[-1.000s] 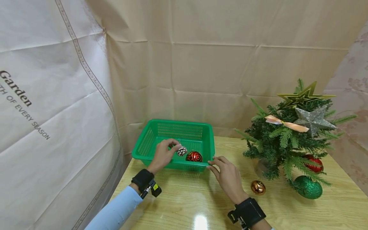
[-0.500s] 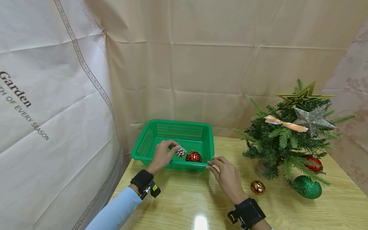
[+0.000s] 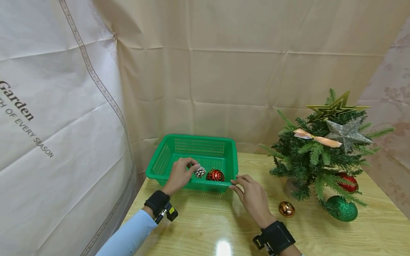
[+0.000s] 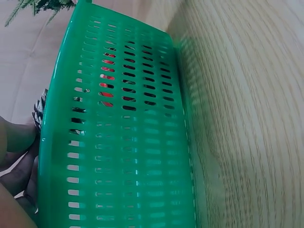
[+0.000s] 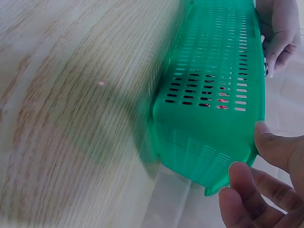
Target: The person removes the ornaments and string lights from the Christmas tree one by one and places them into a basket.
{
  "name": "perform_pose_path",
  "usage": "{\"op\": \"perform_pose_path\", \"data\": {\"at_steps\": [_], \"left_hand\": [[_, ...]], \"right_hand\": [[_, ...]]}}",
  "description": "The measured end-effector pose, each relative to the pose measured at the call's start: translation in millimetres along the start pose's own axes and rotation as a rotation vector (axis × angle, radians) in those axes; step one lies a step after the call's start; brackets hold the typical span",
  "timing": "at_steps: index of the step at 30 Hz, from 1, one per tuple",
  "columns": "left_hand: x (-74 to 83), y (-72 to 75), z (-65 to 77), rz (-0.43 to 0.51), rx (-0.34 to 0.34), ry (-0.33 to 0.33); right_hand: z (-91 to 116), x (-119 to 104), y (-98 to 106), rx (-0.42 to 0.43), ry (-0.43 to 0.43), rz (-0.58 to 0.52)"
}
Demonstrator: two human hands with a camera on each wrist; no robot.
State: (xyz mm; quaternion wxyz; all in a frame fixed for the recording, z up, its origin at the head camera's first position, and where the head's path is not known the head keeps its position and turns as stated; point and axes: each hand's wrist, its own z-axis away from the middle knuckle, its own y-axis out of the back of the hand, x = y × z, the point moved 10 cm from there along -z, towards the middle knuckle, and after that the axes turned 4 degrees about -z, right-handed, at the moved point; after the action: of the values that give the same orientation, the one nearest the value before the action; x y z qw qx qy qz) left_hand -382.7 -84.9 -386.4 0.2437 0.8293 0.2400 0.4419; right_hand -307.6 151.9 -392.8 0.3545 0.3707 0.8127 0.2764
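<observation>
My left hand [image 3: 180, 174] reaches over the near rim of a green plastic basket [image 3: 229, 149]. Its thumb and fingers pinch a white-tipped pine cone [image 3: 200, 172] low inside. Beside the cone lies a shiny red bauble with gold swirls [image 3: 215, 175]; in the left wrist view its red shows through the slots in the basket wall. My right hand [image 3: 253, 197] grips the basket's near right corner, thumb [image 5: 273, 145] at one side of the rim and fingers [image 5: 247, 190] at the other.
On the right of the wooden table [image 3: 192, 227] stands a small Christmas tree [image 3: 307, 156] bearing a gold star [image 3: 339, 106], a silver star [image 3: 347, 134] and a peach bow [image 3: 317, 138]. A copper bauble [image 3: 286, 209], a green bauble [image 3: 342, 208] and a red bauble [image 3: 348, 183] are near its base. Curtains hang behind.
The pine cone has come down slightly and a little left inside the basket, with my left hand still on it. My right hand keeps its place at the basket corner.
</observation>
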Motion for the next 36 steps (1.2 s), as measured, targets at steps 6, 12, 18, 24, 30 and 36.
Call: {"op": "perform_pose_path", "data": {"at_steps": [6,12,18,24,30,36], "left_hand": [[2.7,-1.8,0.1,-0.033,-0.011,-0.004],[1.7,-4.4,0.4,-0.052,-0.03,-0.01],[7.4,-3.3,1.3,-0.066,-0.019,-0.069],[8.2,-3.1,2.6,-0.074,-0.02,-0.074],[7.4,-3.6,3.1,-0.092,-0.023,-0.074],[8.1,-3.9,4.0,-0.108,-0.03,-0.091]], "right_hand": [[0.1,-1.0,1.1,0.012,0.007,0.003],[0.2,-1.4,1.4,0.014,0.007,-0.004],[0.0,-0.7,1.3,0.01,0.004,-0.006],[0.5,-0.4,1.2,0.005,-0.003,-0.005],[1.0,-0.9,1.6,0.004,-0.006,-0.006],[0.9,-1.0,1.9,0.005,-0.006,-0.011]]}}
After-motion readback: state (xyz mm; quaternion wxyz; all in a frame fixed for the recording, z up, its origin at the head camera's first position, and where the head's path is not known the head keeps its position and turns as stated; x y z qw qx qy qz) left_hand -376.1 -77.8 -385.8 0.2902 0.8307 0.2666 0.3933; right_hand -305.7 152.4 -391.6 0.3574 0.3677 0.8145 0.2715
